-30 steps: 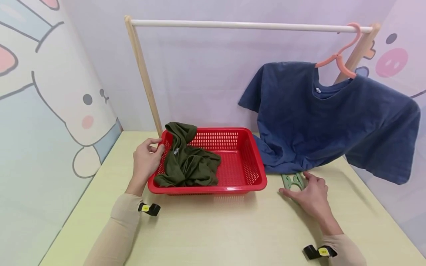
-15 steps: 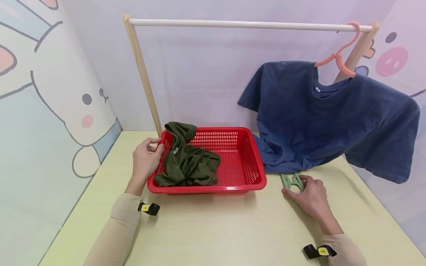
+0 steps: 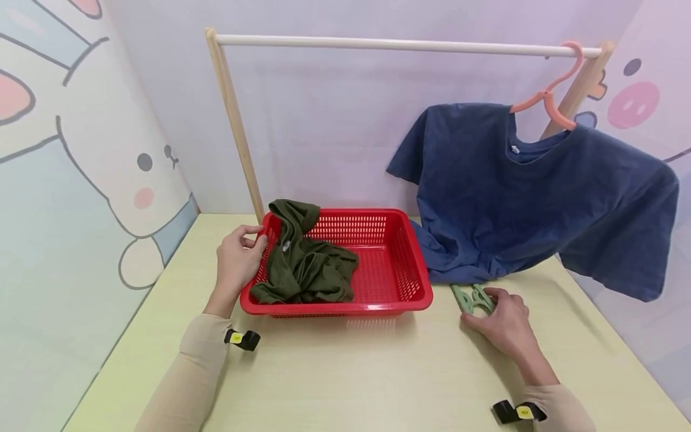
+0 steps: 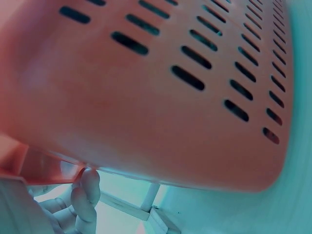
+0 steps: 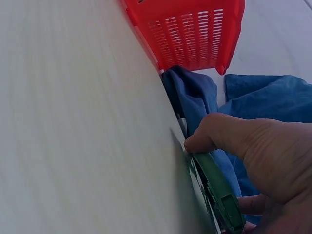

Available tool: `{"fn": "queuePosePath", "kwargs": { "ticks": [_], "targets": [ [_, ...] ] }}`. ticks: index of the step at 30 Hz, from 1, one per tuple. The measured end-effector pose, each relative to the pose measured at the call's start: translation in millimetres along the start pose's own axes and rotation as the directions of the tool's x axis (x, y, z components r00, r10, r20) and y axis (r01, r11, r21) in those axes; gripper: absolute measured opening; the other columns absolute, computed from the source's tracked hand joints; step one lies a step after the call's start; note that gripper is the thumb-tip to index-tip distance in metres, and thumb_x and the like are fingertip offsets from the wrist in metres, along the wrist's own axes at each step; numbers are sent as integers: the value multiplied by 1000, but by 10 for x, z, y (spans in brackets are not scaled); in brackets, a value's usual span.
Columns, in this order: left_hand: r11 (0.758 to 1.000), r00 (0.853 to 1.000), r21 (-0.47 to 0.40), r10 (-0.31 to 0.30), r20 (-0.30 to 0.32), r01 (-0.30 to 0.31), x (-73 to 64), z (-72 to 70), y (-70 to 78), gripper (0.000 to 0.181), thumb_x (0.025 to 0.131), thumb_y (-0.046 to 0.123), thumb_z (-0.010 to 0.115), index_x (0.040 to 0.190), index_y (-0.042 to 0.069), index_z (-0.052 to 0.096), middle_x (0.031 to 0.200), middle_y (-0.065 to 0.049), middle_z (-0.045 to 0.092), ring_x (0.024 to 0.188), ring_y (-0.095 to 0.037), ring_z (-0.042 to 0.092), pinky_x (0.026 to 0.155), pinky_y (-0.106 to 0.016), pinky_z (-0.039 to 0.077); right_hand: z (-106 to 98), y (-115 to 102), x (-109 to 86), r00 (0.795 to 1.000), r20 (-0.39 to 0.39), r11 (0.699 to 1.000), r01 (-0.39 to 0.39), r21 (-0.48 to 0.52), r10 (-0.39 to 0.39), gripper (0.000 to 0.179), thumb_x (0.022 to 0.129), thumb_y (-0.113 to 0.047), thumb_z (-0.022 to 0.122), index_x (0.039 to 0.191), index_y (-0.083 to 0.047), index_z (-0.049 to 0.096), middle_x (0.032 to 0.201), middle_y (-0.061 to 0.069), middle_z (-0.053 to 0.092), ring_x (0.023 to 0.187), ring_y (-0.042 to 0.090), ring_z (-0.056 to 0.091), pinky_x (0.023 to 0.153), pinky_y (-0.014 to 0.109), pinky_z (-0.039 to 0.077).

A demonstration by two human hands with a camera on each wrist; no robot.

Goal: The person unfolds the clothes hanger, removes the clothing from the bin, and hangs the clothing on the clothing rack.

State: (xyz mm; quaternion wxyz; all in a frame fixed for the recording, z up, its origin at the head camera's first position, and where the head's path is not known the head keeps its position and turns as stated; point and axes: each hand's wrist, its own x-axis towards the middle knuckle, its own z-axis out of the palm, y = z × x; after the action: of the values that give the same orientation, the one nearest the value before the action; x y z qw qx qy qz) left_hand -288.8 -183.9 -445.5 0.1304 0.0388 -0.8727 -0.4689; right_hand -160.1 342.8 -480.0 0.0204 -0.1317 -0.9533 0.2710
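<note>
At the left side of a red plastic basket (image 3: 335, 309), my left hand (image 3: 239, 255) grips the rim between thumb and fingers. A crumpled dark green shirt (image 3: 313, 270) lies in the basket's left half, partly over the back rim. My right hand (image 3: 504, 318) pinches a small green plastic folding hanger (image 3: 464, 300) lying on the table. In the right wrist view the thumb presses one end of the green hanger (image 5: 219, 190), with fingers at its other side. The hem of a navy T-shirt (image 3: 502, 198) lies just beyond it.
A wooden rack with a white rod (image 3: 378, 43) spans the back. On its right end a pink hanger (image 3: 550, 99) carries the navy T-shirt, whose lower part rests on the table (image 3: 345, 372). Cartoon-printed walls (image 3: 81, 180) stand around.
My right thumb and fingers have closed in on the green hanger, which has turned and shifted slightly left. The left hand stays on the basket rim.
</note>
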Motion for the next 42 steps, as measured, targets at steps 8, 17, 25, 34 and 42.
{"fn": "queuePosePath", "kwargs": {
  "ticks": [8,17,25,34,42],
  "targets": [
    [1000,1000,4,1,7,-1,13,7,-15,37,111,29,67,143,11,73,110,-22,74,91,-33,73,71,-30,63,-41,-41,-35,1000,15,1000,-8,6,8,102,85,-39,95,155,15,46,138,43,49,121,56,44,95,62,45],
    [1000,1000,-8,15,-13,-15,4,11,-10,35,111,28,67,141,11,75,107,-22,75,87,-32,72,67,-25,59,-283,-23,-49,992,-119,997,-40,70,48,94,88,-32,90,157,12,45,142,41,48,125,60,41,93,62,41],
    [1000,1000,-7,2,-6,-2,6,20,0,35,111,27,67,142,11,75,108,-22,76,88,-33,74,71,-32,63,-484,-138,20,965,-261,994,30,108,0,94,89,-31,89,159,13,44,146,39,47,138,60,31,106,68,34],
    [1000,1000,-2,-1,-9,1,2,1,-17,35,111,28,67,141,11,75,105,-21,76,85,-31,72,69,-27,61,-714,-677,234,934,-358,979,92,180,-22,95,95,-39,85,169,-1,38,160,34,35,143,50,27,108,69,35],
    [1000,1000,-7,4,-3,-4,-9,8,0,33,111,26,67,140,11,74,107,-21,75,86,-30,70,66,-25,56,-766,-1230,385,831,-555,932,223,285,-29,88,91,-35,88,166,-16,47,156,14,43,131,19,33,103,37,34]
  ]
}}
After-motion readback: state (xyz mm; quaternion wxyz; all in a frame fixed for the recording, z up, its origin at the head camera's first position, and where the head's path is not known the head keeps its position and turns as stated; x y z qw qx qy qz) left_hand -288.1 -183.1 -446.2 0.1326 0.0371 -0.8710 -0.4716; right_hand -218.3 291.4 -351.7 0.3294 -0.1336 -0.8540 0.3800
